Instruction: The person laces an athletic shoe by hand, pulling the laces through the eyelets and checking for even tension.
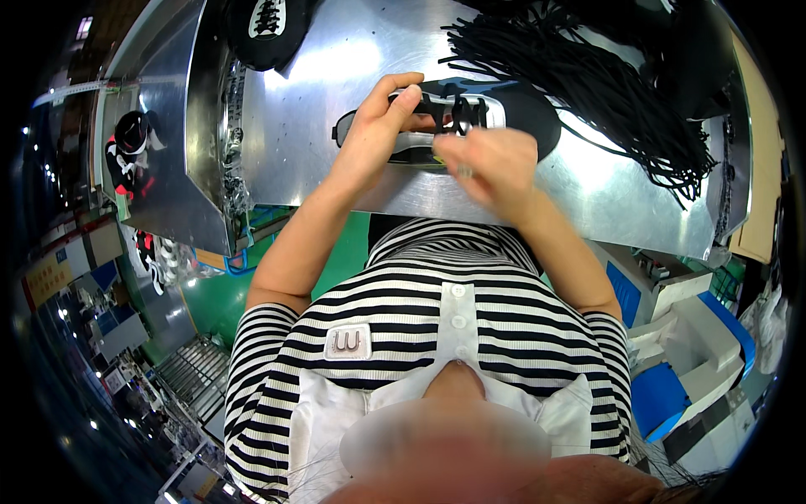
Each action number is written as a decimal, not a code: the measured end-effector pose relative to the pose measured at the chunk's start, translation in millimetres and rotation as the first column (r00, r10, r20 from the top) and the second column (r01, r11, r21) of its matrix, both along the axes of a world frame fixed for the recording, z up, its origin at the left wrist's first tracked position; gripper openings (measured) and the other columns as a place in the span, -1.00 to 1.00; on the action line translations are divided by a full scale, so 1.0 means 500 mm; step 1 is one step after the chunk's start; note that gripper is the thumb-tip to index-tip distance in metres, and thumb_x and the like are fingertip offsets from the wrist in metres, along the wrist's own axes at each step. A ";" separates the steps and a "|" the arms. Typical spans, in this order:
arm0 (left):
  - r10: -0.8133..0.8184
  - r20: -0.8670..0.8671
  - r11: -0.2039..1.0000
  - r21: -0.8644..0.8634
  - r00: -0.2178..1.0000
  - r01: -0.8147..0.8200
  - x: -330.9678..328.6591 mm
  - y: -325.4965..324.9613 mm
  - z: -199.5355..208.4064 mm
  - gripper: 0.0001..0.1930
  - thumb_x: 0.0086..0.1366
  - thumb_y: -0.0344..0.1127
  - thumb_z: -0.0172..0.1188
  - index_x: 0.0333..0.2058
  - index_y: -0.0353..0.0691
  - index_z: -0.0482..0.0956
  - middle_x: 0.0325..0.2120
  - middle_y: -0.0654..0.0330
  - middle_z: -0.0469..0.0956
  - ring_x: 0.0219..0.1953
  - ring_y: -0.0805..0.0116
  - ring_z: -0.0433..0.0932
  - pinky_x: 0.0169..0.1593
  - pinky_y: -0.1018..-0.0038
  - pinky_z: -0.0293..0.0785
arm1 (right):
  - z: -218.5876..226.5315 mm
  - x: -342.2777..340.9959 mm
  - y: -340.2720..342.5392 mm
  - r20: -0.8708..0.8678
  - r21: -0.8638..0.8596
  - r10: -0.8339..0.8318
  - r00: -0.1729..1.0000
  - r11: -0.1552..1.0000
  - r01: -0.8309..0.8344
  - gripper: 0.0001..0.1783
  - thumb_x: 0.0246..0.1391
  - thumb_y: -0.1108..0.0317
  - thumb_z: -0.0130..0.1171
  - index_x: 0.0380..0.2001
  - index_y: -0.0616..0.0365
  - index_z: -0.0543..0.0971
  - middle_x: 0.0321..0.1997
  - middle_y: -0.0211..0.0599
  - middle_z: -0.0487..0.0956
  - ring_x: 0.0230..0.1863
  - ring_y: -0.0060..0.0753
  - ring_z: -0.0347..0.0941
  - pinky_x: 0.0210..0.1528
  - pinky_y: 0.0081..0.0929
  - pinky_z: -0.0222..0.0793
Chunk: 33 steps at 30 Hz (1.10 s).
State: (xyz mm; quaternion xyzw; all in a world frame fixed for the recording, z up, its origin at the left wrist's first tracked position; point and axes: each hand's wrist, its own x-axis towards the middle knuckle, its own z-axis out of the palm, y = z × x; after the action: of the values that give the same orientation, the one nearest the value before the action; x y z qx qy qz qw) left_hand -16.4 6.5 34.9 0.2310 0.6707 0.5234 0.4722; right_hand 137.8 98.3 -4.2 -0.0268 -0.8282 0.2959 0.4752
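A black shoe [537, 118] with a pale lacing panel lies on the metal table, its toe pointing right. A black shoelace [470, 111] runs partly through the panel's eyelets. My left hand [379, 130] grips the shoe near its heel end, thumb and forefinger at the opening and other fingers reaching inside under the panel. Over the lower edge of the panel, my right hand [497, 164] is closed in a pinch and slightly blurred. Something small and shiny shows by its fingertips, but what it holds is too unclear to name.
A thick bundle of black shoelaces [613, 101] lies at the far right of the metal table [336, 176]. At the far left sits another black shoe [267, 38] with pale lacing. More shoe parts [133, 134] rest on a surface beyond the table's raised left edge.
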 end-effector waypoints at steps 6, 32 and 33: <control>-0.004 -0.070 0.999 0.046 0.998 0.007 -0.017 0.031 -0.026 -0.53 0.43 -0.06 0.03 0.15 -0.27 0.34 -0.11 0.06 0.51 -0.25 0.32 0.62 0.01 0.43 0.37 | 0.055 0.028 -0.082 -0.064 -0.122 0.256 0.964 0.957 -0.262 -0.72 -0.32 0.47 0.37 -0.38 0.08 0.66 -0.70 -0.52 0.36 -0.75 -0.50 0.24 -0.70 -0.53 0.08; -0.240 -0.688 0.939 0.016 0.685 0.344 0.005 -0.061 -0.040 -0.73 0.33 -0.36 0.18 -0.02 -0.25 0.54 -0.52 0.23 0.52 -0.53 0.56 0.34 -0.43 0.59 0.33 | -0.024 0.023 -0.048 0.202 -0.954 0.127 0.971 0.248 0.166 -0.91 0.04 0.42 0.30 -0.41 0.20 0.61 -0.54 -0.66 0.47 -0.51 -0.83 0.24 -0.47 -0.78 0.13; -0.262 -0.684 0.934 -0.001 0.681 0.358 0.007 -0.061 -0.034 -0.73 0.31 -0.36 0.20 -0.03 -0.26 0.54 -0.51 0.23 0.53 -0.52 0.56 0.37 -0.42 0.59 0.34 | -0.018 0.023 -0.042 0.166 -0.962 0.099 0.981 0.236 0.138 -0.92 0.05 0.43 0.30 -0.41 0.20 0.61 -0.54 -0.67 0.46 -0.51 -0.84 0.24 -0.47 -0.79 0.12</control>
State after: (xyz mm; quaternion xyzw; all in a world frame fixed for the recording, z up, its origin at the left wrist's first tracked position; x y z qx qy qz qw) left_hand -12.8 -24.1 17.6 0.5454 0.7101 0.3597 0.2626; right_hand 149.2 77.1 -13.4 -0.3535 -0.5086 0.7341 0.2784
